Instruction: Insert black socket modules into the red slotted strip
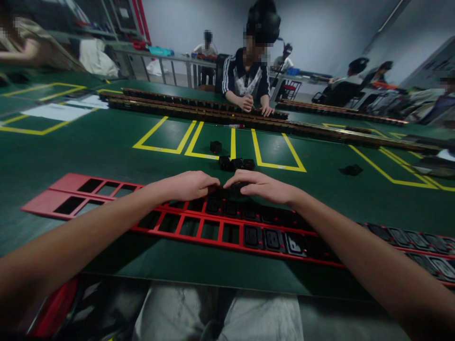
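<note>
1. A long red frame (199, 222) with rows of rectangular slots lies flat across the green table (106, 151), just in front of the person. It is the landmark here.
2. Black sockets (263, 237) fill the frame's slots from its middle toward its right end; the slots toward its left end are open.
3. Both hands meet at the frame's far edge, near its middle. The left hand (188, 185) is curled, fingers bent down onto a small black part (227, 190) at that edge.
4. The right hand (263, 185) lies flatter, fingertips pressing on the same part. Probably both hands bear down together to seat it level in a slot; the grip itself is hidden beneath the fingers.
5. Just beyond the frame sits a loose cluster of sockets (236, 163), likely kept within easy reach.
6. Farther beyond, yellow lines (185, 139) mark boxes on the table.
7. Past those, a co-worker (247, 78) sits facing the frame, hands on a long dark rail (185, 106).
</note>
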Motion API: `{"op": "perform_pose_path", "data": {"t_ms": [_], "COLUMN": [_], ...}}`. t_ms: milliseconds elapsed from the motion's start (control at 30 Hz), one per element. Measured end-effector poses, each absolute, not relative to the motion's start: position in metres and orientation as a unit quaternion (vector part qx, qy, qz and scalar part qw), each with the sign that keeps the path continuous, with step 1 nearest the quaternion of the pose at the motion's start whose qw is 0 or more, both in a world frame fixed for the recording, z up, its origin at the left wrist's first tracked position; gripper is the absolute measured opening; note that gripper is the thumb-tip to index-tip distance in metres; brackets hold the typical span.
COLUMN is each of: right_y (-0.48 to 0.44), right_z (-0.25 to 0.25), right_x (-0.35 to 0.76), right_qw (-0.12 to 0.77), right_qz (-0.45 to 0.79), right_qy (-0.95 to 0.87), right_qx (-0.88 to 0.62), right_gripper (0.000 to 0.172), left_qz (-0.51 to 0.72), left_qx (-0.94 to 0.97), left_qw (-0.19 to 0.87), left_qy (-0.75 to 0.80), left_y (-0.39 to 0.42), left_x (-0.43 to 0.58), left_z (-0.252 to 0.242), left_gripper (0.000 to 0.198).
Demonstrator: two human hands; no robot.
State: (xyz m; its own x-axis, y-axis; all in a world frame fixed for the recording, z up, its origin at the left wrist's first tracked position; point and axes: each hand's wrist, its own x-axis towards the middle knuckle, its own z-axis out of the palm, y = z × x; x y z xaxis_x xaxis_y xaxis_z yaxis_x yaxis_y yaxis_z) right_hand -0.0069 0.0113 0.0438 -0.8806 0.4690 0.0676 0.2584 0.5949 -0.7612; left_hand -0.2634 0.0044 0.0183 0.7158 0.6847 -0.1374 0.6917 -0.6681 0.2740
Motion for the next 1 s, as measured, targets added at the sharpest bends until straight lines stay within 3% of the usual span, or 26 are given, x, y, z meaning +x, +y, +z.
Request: {"op": "perform_pose_path", "data": {"t_ms": [167,533,1000], "right_y": [0.004,-0.005,-0.022], "right_z": [0.047,0.051,0.056], "right_x": [-0.011,-0.014,-0.024], "right_qw": [0.084,0.012,-0.008], "right_qz": [0.525,0.564,0.379], "right_qy": [-0.829,-0.812,-0.919], "right_qx": [-0.173,-0.148,-0.103], "right_gripper": [0.033,0.056,0.055], "left_qz": [-0.009,-0.001,-0.004], "left_qx": [0.912,0.915,0.914], "left_qw": [0.175,0.17,0.168], "left_qy": [0.371,0.366,0.37], "left_y": [0.003,0.004,0.006], "left_x": [-0.262,-0.263,-0.263], "left_z": [0.022,0.019,0.018], "left_gripper": [0.025,0.033,0.033]}}
